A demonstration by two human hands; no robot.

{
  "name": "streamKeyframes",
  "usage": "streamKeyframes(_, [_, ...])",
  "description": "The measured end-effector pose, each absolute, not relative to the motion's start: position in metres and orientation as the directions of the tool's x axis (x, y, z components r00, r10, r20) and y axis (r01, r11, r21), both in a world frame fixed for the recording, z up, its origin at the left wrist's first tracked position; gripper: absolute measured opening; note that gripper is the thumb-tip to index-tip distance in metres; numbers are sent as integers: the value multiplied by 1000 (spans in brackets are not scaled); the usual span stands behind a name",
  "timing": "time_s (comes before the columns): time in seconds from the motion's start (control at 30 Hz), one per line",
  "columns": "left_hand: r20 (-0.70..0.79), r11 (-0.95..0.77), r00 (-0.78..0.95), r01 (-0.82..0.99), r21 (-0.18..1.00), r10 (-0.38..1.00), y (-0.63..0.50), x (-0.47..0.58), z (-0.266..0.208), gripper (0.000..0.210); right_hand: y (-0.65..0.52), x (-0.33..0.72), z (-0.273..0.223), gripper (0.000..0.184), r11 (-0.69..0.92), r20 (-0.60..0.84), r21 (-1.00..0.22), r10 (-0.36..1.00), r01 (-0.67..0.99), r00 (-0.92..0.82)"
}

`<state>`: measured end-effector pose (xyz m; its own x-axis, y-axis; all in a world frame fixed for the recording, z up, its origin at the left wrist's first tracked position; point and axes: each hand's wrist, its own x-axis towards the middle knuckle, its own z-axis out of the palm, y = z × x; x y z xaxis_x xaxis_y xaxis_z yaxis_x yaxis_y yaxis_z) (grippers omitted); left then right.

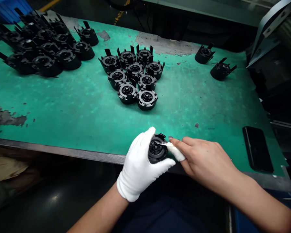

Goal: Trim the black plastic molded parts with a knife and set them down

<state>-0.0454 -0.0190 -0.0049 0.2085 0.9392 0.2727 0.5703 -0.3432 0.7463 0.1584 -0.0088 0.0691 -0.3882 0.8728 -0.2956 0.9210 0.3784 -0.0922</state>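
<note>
My left hand (142, 158), in a white glove, curls around a round black plastic part (157, 148) at the table's front edge. The part's ringed face, with a hub in the middle, is turned up toward me. My right hand (203, 157) is bare over its back and pinches a small tool with a thin, pale blade-like tip (163, 144). That tip touches or lies just over the part's face. Something white (176, 152) sits at the right thumb; whether it is a thumb cover or a wrapped handle, I cannot tell.
On the worn green tabletop (75, 100), a cluster of similar black parts (134, 69) stands ahead. A larger group (48, 63) is at the left, and two parts (220, 71) are at the right. A black phone (257, 149) lies by the right edge. A blue bin (8, 9) is far left.
</note>
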Motion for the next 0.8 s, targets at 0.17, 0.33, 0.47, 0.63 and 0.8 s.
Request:
streamKeyframes(0.17, [321,-365,178,543,756,930,-24,-43,-1,61,-12,182,60,37,283,-167,-408,912,868,-375])
streamKeyframes(0.33, [343,-374,154,473,798,927,-26,-43,1,39,-14,204,54,43,335,-147,-512,873,791,-465])
streamKeyframes(0.47, [227,-263,134,527,808,965,-24,-42,2,77,-5,202,52,58,396,-212,-411,834,821,-509])
streamKeyframes(0.63, [182,-233,146,582,779,972,-23,-41,3,85,18,186,65,48,508,-281,-224,783,832,-554])
streamKeyframes(0.8, [194,-249,157,597,763,968,-22,-42,3,83,37,178,77,37,612,-253,-60,755,789,-605])
